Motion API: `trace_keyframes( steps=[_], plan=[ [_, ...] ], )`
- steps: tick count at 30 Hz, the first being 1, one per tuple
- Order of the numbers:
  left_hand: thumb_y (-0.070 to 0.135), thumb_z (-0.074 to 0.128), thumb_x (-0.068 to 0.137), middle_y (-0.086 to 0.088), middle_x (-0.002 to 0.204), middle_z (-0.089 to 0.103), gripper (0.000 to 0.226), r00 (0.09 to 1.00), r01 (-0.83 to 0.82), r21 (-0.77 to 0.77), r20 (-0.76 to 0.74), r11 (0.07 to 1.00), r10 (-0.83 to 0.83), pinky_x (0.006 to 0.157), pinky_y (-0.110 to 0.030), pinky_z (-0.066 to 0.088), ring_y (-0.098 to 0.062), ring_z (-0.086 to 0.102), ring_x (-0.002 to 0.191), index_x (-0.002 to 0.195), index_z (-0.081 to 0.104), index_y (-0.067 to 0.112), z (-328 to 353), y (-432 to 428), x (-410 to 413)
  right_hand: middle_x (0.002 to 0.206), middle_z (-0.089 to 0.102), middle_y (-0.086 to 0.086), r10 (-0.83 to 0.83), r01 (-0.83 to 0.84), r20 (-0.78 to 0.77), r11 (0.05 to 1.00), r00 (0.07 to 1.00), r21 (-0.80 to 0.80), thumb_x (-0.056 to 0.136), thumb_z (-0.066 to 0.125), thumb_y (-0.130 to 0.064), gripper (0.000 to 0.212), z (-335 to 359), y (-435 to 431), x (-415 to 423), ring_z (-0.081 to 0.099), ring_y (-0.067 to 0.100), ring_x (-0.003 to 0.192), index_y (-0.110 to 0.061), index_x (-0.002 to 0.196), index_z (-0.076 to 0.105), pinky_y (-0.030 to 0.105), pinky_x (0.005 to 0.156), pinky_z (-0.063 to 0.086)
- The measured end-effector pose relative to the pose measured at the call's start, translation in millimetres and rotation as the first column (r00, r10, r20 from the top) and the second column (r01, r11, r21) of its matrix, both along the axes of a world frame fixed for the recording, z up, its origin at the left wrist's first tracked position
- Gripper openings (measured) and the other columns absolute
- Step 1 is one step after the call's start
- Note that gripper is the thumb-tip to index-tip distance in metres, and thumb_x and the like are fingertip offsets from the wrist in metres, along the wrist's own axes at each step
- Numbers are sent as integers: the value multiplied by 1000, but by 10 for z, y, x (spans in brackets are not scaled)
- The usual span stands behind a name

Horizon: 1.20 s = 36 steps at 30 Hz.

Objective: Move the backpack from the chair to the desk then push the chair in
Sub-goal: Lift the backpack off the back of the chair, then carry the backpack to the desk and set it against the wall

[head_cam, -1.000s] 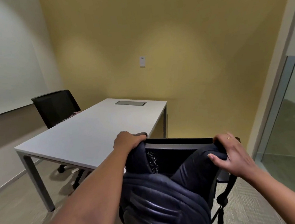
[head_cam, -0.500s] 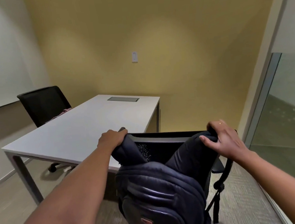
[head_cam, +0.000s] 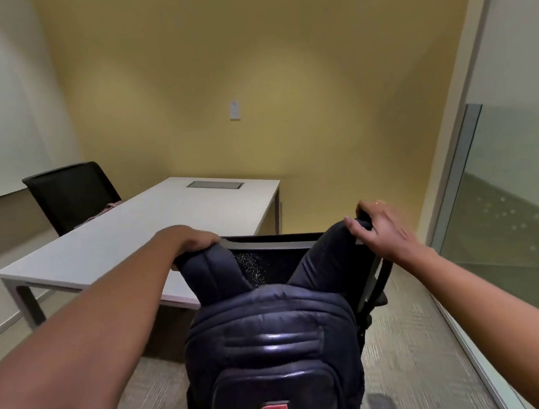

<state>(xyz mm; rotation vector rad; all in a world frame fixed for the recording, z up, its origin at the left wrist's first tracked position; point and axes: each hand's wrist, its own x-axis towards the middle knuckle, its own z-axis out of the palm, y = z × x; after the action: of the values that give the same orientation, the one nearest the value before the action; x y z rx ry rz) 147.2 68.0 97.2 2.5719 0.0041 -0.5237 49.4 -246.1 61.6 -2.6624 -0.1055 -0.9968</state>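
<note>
A dark navy backpack [head_cam: 274, 344] with a small red logo hangs behind a black mesh chair [head_cam: 276, 259], its two padded straps looped over the top of the chair's backrest. My left hand [head_cam: 193, 240] is closed over the left strap where it crosses the backrest's top edge. On the right strap, my right hand [head_cam: 377, 227] grips at the backrest's right corner. The white desk [head_cam: 140, 228] stands just beyond the chair, stretching to the yellow wall. The chair's seat is hidden behind the backpack.
A second black chair [head_cam: 72, 195] sits at the desk's far left side, beside a whiteboard wall. A grey cable hatch [head_cam: 215, 185] is set in the desk top. A glass partition [head_cam: 504, 216] runs close along the right. Carpet floor lies around the chair.
The view has tilted down and come closer, so more of the backpack shows. Both hands keep their hold on the straps at the backrest top, with the backpack hanging lower in view.
</note>
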Motion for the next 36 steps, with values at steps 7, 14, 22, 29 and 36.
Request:
trace_keyframes(
  steps=[7,14,22,29,36],
  plan=[
    [41,47,90,-14,101,56,41,992,-26,140,125,990,8,58,-33,46,-30,59,77,106,52,4,588,-349,-649,51,38,5,-98,92,106,994,989,65,72,23,-65,68,390,-189,-442,39,26,53,-1,62,45,32,47,24],
    [43,49,90,-15,106,55,40,983,-9,78,184,997,-6,81,-33,44,-31,55,95,102,47,4,870,-800,-1290,49,37,4,-195,189,168,981,966,51,71,15,-66,58,938,-520,-1149,43,29,54,-15,51,32,33,50,26],
    [50,51,86,-19,127,52,57,901,68,-228,433,971,38,83,-32,42,-34,53,106,120,53,4,909,-1512,-1782,51,39,5,-376,412,372,911,849,-20,67,9,-67,73,1628,-883,-1990,41,25,54,-6,57,48,28,49,22],
    [62,52,81,-13,140,45,71,626,504,-111,730,856,-274,105,-39,34,-30,42,128,134,47,14,771,-2114,-2191,47,32,1,-431,500,471,866,770,-25,67,12,-66,67,2138,-1202,-2523,37,22,52,-10,54,44,23,47,15],
    [17,73,78,-3,130,56,54,446,762,48,683,646,-578,97,-22,36,-19,50,121,128,53,13,346,-2837,-2399,56,46,8,-514,592,516,806,685,16,65,14,-65,74,2281,-1642,-2659,41,24,55,-5,62,57,22,47,14]
  ],
)
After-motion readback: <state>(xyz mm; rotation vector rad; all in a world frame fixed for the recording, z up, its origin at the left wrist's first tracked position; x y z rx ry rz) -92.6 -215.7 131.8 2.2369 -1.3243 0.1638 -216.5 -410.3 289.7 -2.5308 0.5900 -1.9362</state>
